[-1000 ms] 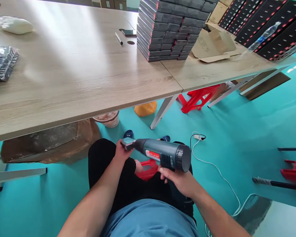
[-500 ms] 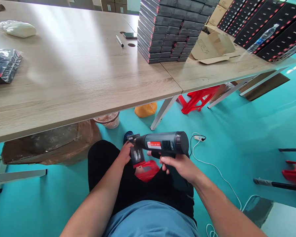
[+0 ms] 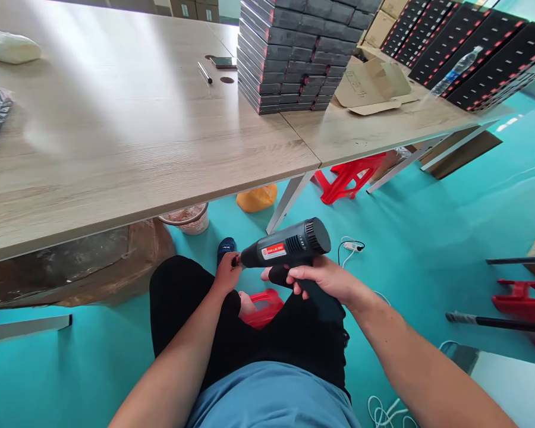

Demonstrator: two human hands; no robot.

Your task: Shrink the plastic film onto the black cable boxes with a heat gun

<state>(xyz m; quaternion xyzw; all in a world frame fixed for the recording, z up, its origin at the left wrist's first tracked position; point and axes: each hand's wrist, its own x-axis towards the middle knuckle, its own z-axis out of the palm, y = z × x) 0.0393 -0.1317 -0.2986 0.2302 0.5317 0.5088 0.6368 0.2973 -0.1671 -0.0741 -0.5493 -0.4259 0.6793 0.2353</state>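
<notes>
My right hand [image 3: 318, 278] is wrapped round the handle of a dark heat gun [image 3: 294, 242] with a red and white label. Its nozzle points left, close to the fingers of my left hand [image 3: 227, 274]. Those fingers are closed on a small black box [image 3: 236, 261], seen almost edge-on, with only a thin dark strip showing beside the nozzle tip. Both hands are over my lap, below the table's front edge.
A tall stack of black boxes [image 3: 294, 65] stands on the wooden table [image 3: 138, 137], near flattened cardboard [image 3: 365, 86]. Under it are a waste basket [image 3: 191, 221], a yellow bag [image 3: 256, 198] and a red stool [image 3: 350, 178]. A white cable and socket [image 3: 353, 245] lie on the floor.
The black box has turned from showing its printed face to almost edge-on. The heat gun has tilted, its rear end rising and its nozzle dipping slightly. The view has shifted a little.
</notes>
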